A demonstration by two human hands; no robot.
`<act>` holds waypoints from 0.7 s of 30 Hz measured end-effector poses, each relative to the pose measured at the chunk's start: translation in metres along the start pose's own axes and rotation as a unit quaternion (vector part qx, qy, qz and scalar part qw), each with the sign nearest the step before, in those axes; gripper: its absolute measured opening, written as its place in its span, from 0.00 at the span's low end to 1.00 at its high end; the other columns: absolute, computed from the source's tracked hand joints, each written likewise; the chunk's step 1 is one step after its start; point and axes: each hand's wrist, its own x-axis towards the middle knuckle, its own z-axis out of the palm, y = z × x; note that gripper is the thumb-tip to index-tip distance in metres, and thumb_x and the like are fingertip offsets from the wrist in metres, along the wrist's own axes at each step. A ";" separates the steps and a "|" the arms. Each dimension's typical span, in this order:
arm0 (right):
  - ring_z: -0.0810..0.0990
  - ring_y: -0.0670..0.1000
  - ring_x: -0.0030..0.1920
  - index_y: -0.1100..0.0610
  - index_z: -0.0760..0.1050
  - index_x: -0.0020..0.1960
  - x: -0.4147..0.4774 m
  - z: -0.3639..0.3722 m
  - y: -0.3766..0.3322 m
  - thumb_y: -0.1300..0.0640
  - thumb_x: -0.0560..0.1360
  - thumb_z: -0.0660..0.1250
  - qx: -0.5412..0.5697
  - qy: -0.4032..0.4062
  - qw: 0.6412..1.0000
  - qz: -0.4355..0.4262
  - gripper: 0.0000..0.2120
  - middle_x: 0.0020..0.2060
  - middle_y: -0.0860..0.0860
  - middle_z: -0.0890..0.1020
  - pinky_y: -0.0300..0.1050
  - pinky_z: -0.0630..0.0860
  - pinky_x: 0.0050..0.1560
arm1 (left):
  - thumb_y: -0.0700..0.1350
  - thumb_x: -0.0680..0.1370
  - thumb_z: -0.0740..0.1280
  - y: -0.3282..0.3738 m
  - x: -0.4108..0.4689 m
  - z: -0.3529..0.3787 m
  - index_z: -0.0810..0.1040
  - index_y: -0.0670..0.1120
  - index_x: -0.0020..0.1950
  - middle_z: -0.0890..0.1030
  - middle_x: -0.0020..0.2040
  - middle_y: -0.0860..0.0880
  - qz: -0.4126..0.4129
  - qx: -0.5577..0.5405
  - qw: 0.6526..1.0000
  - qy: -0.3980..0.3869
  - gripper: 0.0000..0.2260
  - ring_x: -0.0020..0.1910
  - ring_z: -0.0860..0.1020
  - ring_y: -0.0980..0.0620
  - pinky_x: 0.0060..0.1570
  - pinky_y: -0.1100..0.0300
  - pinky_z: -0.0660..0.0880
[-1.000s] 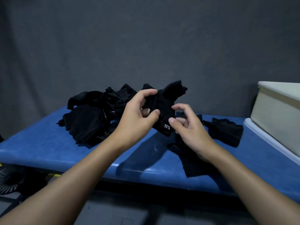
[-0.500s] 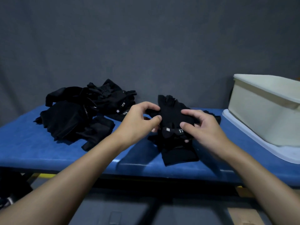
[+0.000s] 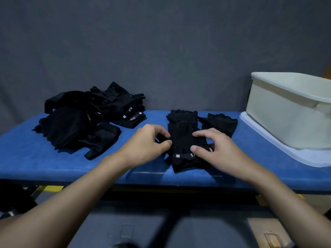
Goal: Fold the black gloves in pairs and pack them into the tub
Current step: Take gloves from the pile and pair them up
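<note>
So mid-frame on the table (image 3: 53, 163), our left hand (image 3: 148, 142) is pinching the glove pair (image 3: 182, 133) by its left edge, right hand (image 3: 213, 149) gripping the cuff end, tub (image 3: 279, 113) far right.

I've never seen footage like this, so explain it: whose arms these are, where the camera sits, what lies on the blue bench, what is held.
No machine: a person wears one camera on the head, looking down at their own arms. On the blue bench lie a loose pile of black gloves at left, a single glove further right, and a pale tub on a white tray. The left hand pinches one edge of the middle gloves, seemingly two laid together flat on the bench; the right hand grips the other side.
</note>
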 end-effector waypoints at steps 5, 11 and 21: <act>0.73 0.33 0.41 0.45 0.73 0.66 -0.003 0.000 0.005 0.41 0.74 0.69 -0.067 -0.025 0.997 -0.029 0.22 0.50 0.40 0.73 0.29 0.67 0.39 | 0.52 0.77 0.71 0.001 -0.003 0.003 0.79 0.52 0.56 0.76 0.34 0.57 0.001 0.065 0.998 -0.019 0.09 0.28 0.73 0.69 0.29 0.74 0.65; 0.74 0.44 0.55 0.44 0.73 0.66 -0.002 0.003 0.013 0.38 0.73 0.67 -0.101 -0.068 0.992 -0.013 0.24 0.52 0.39 0.70 0.46 0.72 0.62 | 0.53 0.77 0.70 -0.002 -0.005 0.002 0.78 0.52 0.54 0.75 0.44 0.57 0.011 0.124 0.992 -0.032 0.09 0.38 0.74 0.62 0.38 0.70 0.67; 0.65 0.44 0.71 0.48 0.72 0.69 0.000 0.006 0.023 0.32 0.72 0.58 -0.102 -0.033 0.992 -0.060 0.31 0.67 0.41 0.71 0.55 0.62 0.72 | 0.65 0.79 0.57 -0.002 -0.005 0.015 0.65 0.54 0.76 0.63 0.76 0.57 0.094 0.225 0.968 -0.065 0.28 0.75 0.62 0.55 0.73 0.49 0.62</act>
